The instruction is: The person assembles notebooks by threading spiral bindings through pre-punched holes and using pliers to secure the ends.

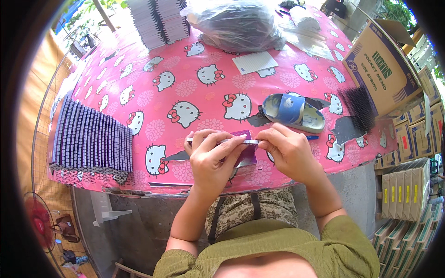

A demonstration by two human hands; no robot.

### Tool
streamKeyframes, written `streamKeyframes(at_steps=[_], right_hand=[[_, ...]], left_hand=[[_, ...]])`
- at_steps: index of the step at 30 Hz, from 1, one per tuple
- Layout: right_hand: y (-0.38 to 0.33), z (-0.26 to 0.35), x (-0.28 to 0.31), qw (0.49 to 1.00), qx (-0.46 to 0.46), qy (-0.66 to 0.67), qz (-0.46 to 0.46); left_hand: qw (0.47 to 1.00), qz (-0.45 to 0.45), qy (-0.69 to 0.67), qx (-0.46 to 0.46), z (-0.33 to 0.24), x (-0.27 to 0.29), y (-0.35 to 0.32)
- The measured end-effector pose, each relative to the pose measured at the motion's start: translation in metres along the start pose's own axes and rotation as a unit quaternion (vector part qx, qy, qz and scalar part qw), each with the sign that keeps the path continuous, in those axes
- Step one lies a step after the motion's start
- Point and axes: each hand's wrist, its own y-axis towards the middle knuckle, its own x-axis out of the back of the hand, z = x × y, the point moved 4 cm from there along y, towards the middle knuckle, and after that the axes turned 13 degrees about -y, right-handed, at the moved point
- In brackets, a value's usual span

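Both my hands meet over the near edge of the table. Between them is a thin white-edged stack of paper, seen edge-on. My left hand is closed around its left part, thumb and fingers along the edge. At the right end, my right hand pinches it with thumb and fingertips. Beneath my hands lies a shiny purple cover; whether it is joined to the stack I cannot tell. A grey pointed shape shows left of my left hand. Beyond my right hand lie a blue pen and a blue-and-white slipper.
Spiral notebooks are piled at the left. Black spiral coils lie by a cardboard box at the right. Farther back are a lined sheet, a plastic bag and coil-bound stacks. The pink tablecloth has torn patches.
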Motion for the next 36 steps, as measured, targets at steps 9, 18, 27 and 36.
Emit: streamKeyframes(at_steps=[9, 18, 27, 36], right_hand=[[0.007, 0.009, -0.002, 0.998, 0.007, -0.001, -0.067], [0.002, 0.013, -0.010, 0.998, -0.009, -0.031, -0.044], [-0.021, -0.105, 0.042, 0.941, -0.142, -0.294, 0.091], [0.006, -0.099, 0.035, 0.994, -0.065, 0.087, -0.004]], left_hand=[[1.000, 0.003, -0.005, 0.015, 0.000, 0.002, 0.001], [1.000, -0.012, -0.010, 0.014, 0.000, 0.004, 0.000], [1.000, -0.001, -0.005, -0.007, -0.004, 0.005, 0.006], [1.000, 0.011, -0.027, 0.005, 0.002, 0.006, 0.009]])
